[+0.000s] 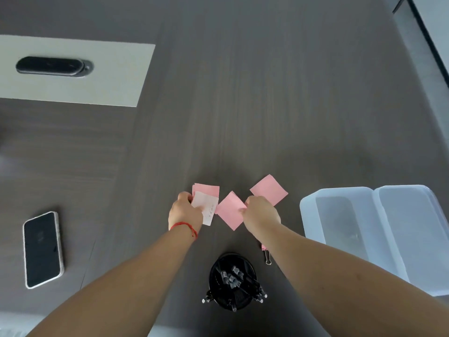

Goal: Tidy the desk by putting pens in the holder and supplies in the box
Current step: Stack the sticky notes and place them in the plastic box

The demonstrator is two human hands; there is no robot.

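- No text, label, brand or number can be read anywhere in the head view.
- The small pale pink paper note, pinched by the bare left hand, carries a short line of faint handwriting near one edge; the marks are too small and blurred to make out.

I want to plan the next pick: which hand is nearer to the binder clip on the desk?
The right hand. It hovers just beyond the binder clip, whose top is hidden under that forearm. The left hand is farther off to the left, holding notes.
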